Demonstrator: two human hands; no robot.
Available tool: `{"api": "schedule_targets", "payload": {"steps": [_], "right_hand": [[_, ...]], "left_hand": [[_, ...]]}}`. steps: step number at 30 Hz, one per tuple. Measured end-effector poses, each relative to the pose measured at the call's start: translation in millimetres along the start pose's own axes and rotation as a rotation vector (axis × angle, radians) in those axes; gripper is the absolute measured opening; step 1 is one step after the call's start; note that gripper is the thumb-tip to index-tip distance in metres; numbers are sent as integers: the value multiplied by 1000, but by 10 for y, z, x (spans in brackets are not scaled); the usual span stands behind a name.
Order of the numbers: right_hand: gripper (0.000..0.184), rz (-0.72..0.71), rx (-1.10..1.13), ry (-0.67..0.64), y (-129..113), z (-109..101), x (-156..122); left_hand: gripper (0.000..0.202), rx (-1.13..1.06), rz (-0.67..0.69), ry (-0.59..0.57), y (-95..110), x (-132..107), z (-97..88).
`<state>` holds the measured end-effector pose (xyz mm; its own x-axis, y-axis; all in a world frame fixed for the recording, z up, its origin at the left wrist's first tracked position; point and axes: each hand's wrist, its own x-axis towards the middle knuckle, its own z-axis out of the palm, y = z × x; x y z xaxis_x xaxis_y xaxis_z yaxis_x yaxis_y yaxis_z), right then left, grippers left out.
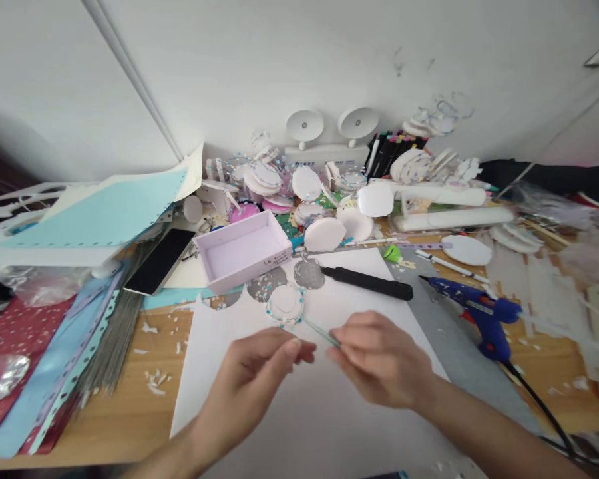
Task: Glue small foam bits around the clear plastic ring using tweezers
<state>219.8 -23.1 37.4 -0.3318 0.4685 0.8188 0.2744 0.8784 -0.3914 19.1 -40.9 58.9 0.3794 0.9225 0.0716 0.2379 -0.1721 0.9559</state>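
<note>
My right hand (379, 359) pinches a thin pale green strip (322, 330) between thumb and fingers. The strip slants up and left toward a small round white piece (286, 304) edged with blue beads, which lies on a white paper sheet (239, 426). Just below that round piece is my left hand (267, 366), its thumb pressed against the curled fingers. Whatever the left fingers hold, if anything, is too small to make out. A gap separates the two hands above the paper.
Beyond the paper are a lilac box (244, 249), a black pen-shaped tool (369, 283) and a heap of white discs (324, 234). A blue glue gun (479, 309) with its cord lies right. Leftward are a phone (160, 261) and a bundle of grey wires (114, 332).
</note>
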Motion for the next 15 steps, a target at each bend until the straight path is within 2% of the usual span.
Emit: {"api": "schedule_targets", "payload": {"steps": [1,3,5,8,10,12,13,15], "right_hand": [[26,-173,-78,-94,-39,-17,30],[30,-448,-207,-170,-108,-23,67],[26,-541,-320,-166,-173,-7,56],[7,-363,-391,-204,-275,-37,-76],[16,-214,-416,-286,-340,-152,-255],[22,-74,-496,-319,-384,-362,-500],[20,48,-558,-354,-397,-498,-638],[15,351,-682,-342,-403,-803,-909]], "left_hand": [[33,-85,-77,-38,38,-28,64],[40,-198,-206,-52,75,-63,162],[43,-255,-300,-9,74,-82,219],[40,-279,-332,53,53,-105,240],[38,-257,-308,69,43,-124,210],[38,-201,-271,64,25,-146,146],[38,-171,-250,59,9,-159,103],[38,-119,-215,54,-44,-189,9]]}}
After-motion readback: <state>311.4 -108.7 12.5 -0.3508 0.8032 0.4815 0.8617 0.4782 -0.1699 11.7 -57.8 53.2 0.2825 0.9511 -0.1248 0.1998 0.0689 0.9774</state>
